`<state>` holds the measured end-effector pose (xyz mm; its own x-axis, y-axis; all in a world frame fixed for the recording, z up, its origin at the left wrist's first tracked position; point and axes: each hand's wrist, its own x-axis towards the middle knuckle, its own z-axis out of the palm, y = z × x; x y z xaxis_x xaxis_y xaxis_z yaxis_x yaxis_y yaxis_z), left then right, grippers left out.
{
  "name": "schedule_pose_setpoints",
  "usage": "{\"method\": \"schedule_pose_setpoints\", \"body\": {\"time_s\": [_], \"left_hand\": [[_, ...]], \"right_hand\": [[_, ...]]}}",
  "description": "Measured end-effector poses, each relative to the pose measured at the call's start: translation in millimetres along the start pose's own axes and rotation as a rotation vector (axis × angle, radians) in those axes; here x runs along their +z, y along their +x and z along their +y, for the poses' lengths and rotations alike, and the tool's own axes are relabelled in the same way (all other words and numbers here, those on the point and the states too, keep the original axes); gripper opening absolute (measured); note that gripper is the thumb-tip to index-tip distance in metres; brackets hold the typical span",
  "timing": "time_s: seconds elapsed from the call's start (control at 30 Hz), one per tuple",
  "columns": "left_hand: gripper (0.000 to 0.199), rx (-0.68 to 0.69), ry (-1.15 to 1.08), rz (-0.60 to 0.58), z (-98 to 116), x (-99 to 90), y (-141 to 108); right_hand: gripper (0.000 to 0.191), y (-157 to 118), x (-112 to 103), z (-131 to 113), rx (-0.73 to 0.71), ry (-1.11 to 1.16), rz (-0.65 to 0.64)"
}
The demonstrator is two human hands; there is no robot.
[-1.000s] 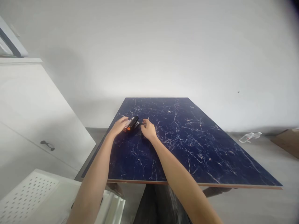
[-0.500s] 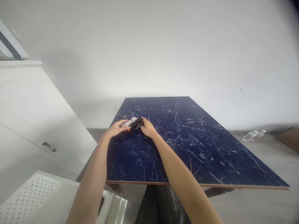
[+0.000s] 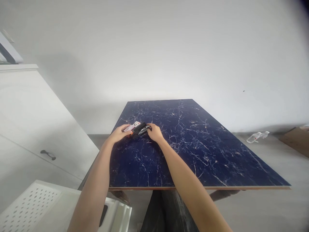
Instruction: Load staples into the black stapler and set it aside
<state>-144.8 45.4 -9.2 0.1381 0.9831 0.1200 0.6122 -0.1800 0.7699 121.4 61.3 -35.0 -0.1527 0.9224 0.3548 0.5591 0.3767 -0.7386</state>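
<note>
Over the left part of the blue marble-patterned table (image 3: 193, 148), both hands meet at a black stapler (image 3: 140, 129) with a shiny metal strip along its side. My left hand (image 3: 118, 133) is closed around a small white box with red and orange print (image 3: 132, 126), which lies against the stapler's far left side; its thumb also reaches the stapler's near end. My right hand (image 3: 154, 131) pinches the stapler's right end, where the metal part stands out from the black body. Fingers cover part of both things.
To the left stand a white cabinet (image 3: 29, 112) with a dark handle (image 3: 48, 154) and a white perforated surface (image 3: 31, 203). Clear plastic bottles (image 3: 257, 137) lie on the floor at right, near a brown cardboard box (image 3: 295, 140). A pale wall rises behind the table.
My right hand has shifted slightly right and down, and the stapler's metal part now shows more, spread away from the black body. The whole view has turned a little to the right.
</note>
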Motion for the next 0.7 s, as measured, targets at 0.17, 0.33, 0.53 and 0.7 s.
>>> {"method": "schedule_pose_setpoints", "body": {"time_s": [0.17, 0.33, 0.53, 0.7], "left_hand": [[0.077, -0.023, -0.021, 0.000, 4.1, -0.1, -2.7], [0.068, -0.035, -0.024, 0.030, 7.4, -2.0, -6.5], [0.055, -0.108, 0.056, 0.017, 2.9, -7.5, -6.9], [0.049, -0.097, 0.086, 0.018, 1.8, -8.1, -7.1]], "right_hand": [[0.041, 1.3, -0.4, 2.4, 0.019, -0.019, 0.016], [0.032, 4.7, -7.9, 5.4, 0.033, -0.060, 0.029], [0.032, 5.9, -20.4, 13.9, 0.098, -0.082, 0.074], [0.034, 4.2, -18.2, 12.7, 0.019, -0.112, 0.025]]}}
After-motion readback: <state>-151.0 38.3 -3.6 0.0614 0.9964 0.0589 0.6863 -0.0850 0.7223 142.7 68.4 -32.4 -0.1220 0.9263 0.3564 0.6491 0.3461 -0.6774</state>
